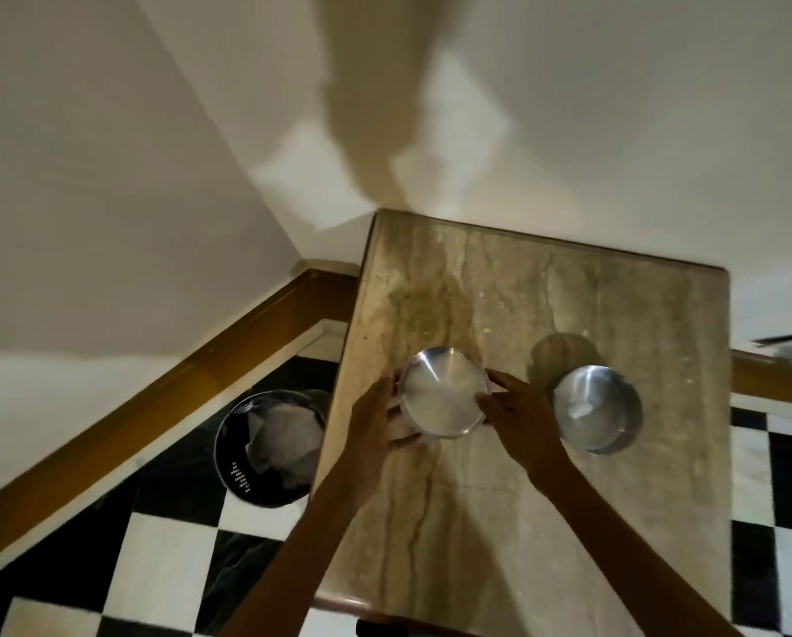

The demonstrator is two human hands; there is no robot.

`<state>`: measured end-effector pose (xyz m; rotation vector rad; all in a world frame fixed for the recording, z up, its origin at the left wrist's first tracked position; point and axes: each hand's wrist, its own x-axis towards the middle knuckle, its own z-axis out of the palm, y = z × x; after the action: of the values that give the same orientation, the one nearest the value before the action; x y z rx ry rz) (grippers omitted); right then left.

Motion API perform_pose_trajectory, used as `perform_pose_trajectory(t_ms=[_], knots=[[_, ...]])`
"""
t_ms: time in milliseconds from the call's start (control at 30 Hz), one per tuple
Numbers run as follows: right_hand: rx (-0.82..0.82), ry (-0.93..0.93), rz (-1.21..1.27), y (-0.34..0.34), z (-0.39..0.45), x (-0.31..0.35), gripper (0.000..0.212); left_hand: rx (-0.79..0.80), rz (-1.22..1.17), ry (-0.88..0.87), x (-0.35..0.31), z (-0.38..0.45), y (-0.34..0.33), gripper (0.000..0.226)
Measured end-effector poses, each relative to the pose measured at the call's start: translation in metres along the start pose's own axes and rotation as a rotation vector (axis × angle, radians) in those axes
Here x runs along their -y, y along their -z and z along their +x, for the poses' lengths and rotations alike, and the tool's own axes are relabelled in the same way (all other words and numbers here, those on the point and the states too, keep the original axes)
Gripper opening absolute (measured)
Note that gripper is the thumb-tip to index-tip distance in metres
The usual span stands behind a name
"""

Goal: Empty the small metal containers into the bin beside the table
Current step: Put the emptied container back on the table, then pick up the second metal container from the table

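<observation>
Marble table (615, 521): one metal container (596, 409) resting on it, right side

Left hand (376, 413), right hand (518, 418): bare; forearms bare, unsleeved.

Two tins on table (569, 521): left tin (442, 392), right tin (597, 409). Bin (228, 452) on floor, left of table.

No readable text, small white print on the bin (240, 471) wall (too blurred), nothing else lettered
</observation>
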<state>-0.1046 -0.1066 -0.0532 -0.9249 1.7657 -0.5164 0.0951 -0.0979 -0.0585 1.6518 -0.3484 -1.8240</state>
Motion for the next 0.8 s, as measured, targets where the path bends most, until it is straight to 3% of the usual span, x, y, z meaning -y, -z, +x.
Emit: perform_pose_trajectory(t_ms=[233, 333, 400, 500, 567, 667, 800], knots=[[-0.166, 0.079, -0.157, 0.05, 0.049, 0.02, 0.023, -0.125, -0.003, -0.007, -0.028, 0.039, -0.102, 0.023], [-0.202, 0.073, -0.155, 0.054, 0.061, 0.031, 0.024, -0.173, -0.041, 0.001, -0.031, 0.052, -0.117, 0.036], [-0.223, 0.015, -0.112, 0.058, 0.067, 0.035, 0.026, -0.166, -0.028, -0.02, -0.034, 0.055, -0.122, 0.037], [-0.205, -0.017, -0.049, 0.066, 0.068, 0.038, 0.013, -0.148, -0.003, -0.053, -0.038, 0.056, -0.124, 0.033], [-0.198, 0.014, -0.011, 0.072, 0.061, 0.037, 0.019, -0.16, -0.002, -0.056, -0.038, 0.053, -0.124, 0.032], [-0.336, 0.031, 0.061, 0.086, 0.044, 0.029, 0.019, -0.198, 0.025, -0.08, -0.029, 0.047, -0.124, 0.033], [-0.51, 0.162, -0.162, 0.122, 0.017, -0.013, 0.029, -0.312, 0.042, -0.146, 0.009, 0.027, -0.137, 0.023]])
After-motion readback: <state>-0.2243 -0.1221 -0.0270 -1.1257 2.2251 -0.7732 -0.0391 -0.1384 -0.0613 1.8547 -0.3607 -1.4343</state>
